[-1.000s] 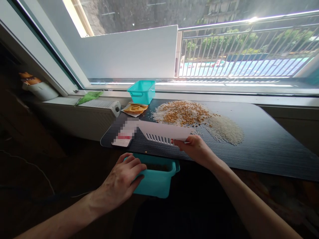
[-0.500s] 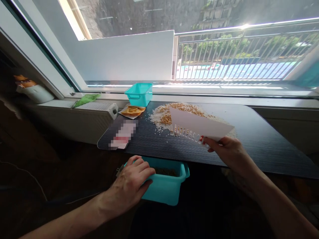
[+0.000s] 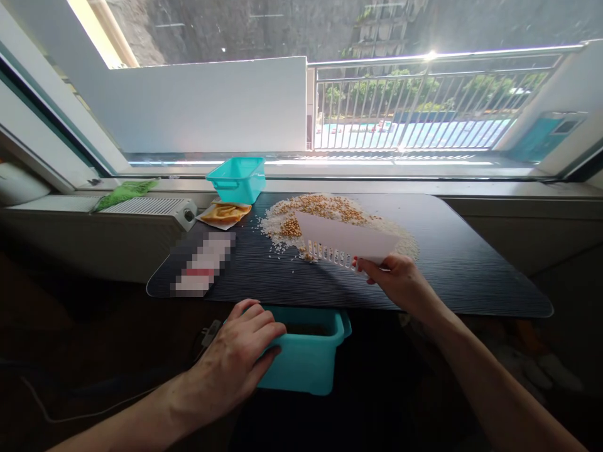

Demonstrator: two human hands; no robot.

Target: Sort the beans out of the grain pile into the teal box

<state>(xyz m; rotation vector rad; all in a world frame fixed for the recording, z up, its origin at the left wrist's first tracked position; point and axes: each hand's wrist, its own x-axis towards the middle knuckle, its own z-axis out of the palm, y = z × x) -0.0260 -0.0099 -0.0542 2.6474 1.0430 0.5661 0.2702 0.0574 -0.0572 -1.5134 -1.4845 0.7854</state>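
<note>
My right hand point(image 3: 393, 276) pinches a folded white card point(image 3: 346, 238) with a row of slots cut along its lower edge. The card is tilted over a spread pile of white rice-like grains point(image 3: 400, 242) mixed with golden kernels point(image 3: 320, 204), and it hides part of the pile. Below the table's front edge, my left hand point(image 3: 252, 342) grips the left rim of a teal plastic bin point(image 3: 301, 364), fingers over the edge. Dark contents lie inside that bin, too dim to name.
On the dark table point(image 3: 461, 270), a second teal bin point(image 3: 240, 182) stands at the back left. In front of it lies a flat packet with orange-brown contents point(image 3: 226, 213), then a blurred-out flat item point(image 3: 202, 263). A green cloth point(image 3: 125, 194) rests on the radiator point(image 3: 151, 207).
The view has turned to the right, so everything sits further left. The right hand still holds the card over the grains, and the left hand stays on the bin's rim.
</note>
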